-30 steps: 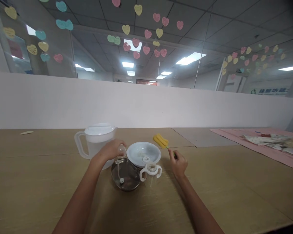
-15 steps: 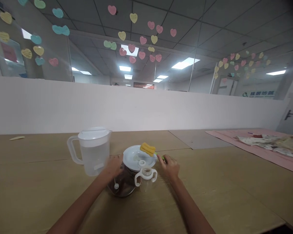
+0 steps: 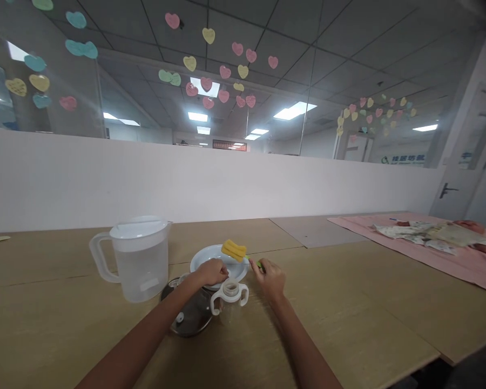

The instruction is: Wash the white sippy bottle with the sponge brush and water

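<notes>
My right hand [image 3: 270, 279] is closed around the green handle of a bottle brush with a yellow sponge head [image 3: 234, 250], held over the right side of a white bowl [image 3: 202, 254]. Above the bowl's front part is my left hand [image 3: 213, 272], fingers curled in; what they grip, if anything, is hidden. In front of the bowl stands a clear baby bottle [image 3: 229, 303], uncapped, with two white side handles. Left of the bottle, under my left forearm, lies a dark round metal tray [image 3: 196, 313] with small white parts on it.
A lidded translucent pitcher [image 3: 142, 265] stands left of the tray. A pink cloth [image 3: 470, 267] with papers and bags covers the table's right end. A low white wall [image 3: 227, 186] with glass above it runs along the back.
My left hand has moved right, from above the tray to over the bowl, covering the white ring-shaped piece there. My right hand still holds the brush. The view has turned slightly right.
</notes>
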Tool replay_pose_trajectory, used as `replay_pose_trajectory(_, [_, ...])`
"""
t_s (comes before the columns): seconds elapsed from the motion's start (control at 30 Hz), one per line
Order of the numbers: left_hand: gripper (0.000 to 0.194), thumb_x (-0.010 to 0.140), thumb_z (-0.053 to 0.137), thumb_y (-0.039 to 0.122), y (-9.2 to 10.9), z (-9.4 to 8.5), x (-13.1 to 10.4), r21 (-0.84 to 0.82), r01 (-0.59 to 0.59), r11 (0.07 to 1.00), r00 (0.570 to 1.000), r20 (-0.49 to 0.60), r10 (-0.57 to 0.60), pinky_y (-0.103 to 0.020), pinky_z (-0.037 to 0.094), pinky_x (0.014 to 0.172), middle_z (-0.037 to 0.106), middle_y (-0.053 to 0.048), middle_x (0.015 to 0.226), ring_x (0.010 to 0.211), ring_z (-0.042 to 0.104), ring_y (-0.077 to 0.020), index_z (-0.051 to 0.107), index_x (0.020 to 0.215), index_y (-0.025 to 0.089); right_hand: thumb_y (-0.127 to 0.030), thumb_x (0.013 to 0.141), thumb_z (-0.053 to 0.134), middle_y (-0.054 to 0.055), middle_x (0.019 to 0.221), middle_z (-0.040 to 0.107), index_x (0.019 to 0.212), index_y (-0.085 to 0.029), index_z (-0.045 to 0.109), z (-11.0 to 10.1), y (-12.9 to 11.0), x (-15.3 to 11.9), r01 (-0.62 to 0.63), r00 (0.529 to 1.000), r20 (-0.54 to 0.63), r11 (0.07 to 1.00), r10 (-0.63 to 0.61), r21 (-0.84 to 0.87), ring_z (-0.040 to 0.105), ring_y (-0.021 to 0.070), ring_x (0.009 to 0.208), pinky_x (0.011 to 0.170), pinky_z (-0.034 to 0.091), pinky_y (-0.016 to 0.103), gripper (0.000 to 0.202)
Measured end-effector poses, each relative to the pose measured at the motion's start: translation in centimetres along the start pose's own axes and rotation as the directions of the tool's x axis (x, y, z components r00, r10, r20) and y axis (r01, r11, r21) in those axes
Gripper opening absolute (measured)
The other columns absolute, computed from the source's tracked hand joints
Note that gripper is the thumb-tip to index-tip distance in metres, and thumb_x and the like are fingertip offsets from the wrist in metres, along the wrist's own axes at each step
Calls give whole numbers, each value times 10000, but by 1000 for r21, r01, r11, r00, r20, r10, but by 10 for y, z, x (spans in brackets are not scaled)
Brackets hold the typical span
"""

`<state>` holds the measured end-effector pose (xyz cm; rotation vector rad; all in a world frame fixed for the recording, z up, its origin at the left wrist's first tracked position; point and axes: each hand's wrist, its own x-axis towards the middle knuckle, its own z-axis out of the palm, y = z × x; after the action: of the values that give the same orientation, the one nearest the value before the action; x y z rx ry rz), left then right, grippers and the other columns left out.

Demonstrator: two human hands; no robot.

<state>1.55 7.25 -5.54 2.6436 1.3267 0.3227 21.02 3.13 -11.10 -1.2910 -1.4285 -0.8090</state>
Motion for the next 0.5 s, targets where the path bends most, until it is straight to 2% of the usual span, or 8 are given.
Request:
replay_pose_trajectory(0.07, [184, 701, 545, 267, -4, 0, 3, 31, -8, 999, 1000, -27, 9, -256, 445, 688, 681, -49, 841, 792, 611, -200, 697, 784, 202, -465, 852, 434, -2, 457, 523, 526, -164, 521, 0, 0, 0, -3, 1000, 6, 1000, 3, -6, 436, 79, 430, 485, 235, 218, 452])
replay_pose_trajectory(0.2, [310, 709, 458, 87, -15, -1, 6, 133, 21, 991, 989, -148, -1, -312, 378, 866, 615, -93, 1019, 1009, 531, -221, 663, 921, 185, -467, 856, 423, 0, 466, 532, 530, -162, 522, 1, -1, 0, -8, 1000, 24, 1000, 8, -3, 434, 78, 432, 483, 231, 218, 458])
replay_pose_trajectory(0.27, [299, 674, 483, 55, -21, 0, 7, 171, 38, 985, 987, -161, -10, -328, 376, 866, 612, -97, 982, 1000, 528, -231, 669, 870, 183, -467, 856, 424, -3, 466, 532, 530, -163, 521, 1, 0, -1, 3, 1000, 23, 1000, -2, -1, 428, 76, 427, 485, 232, 219, 456])
replay_pose_trajectory(0.37, [179, 618, 580, 85, -25, 2, 10, 195, 57, 979, 986, -165, -25, -342, 405, 812, 619, -97, 917, 944, 544, -255, 662, 750, 173, -462, 855, 431, -7, 467, 531, 532, -165, 521, 2, 0, -2, 16, 1000, 18, 1000, -16, -4, 432, 77, 427, 488, 237, 223, 448])
replay_pose_trajectory(0.5, [91, 611, 616, 109, -21, -2, 9, 165, 90, 982, 976, -210, -54, -353, 421, 779, 634, -93, 801, 872, 572, -261, 627, 690, 152, -457, 855, 432, -11, 461, 518, 524, -170, 509, 3, 1, -3, 17, 1000, 21, 1000, -17, -8, 433, 79, 426, 488, 240, 225, 445])
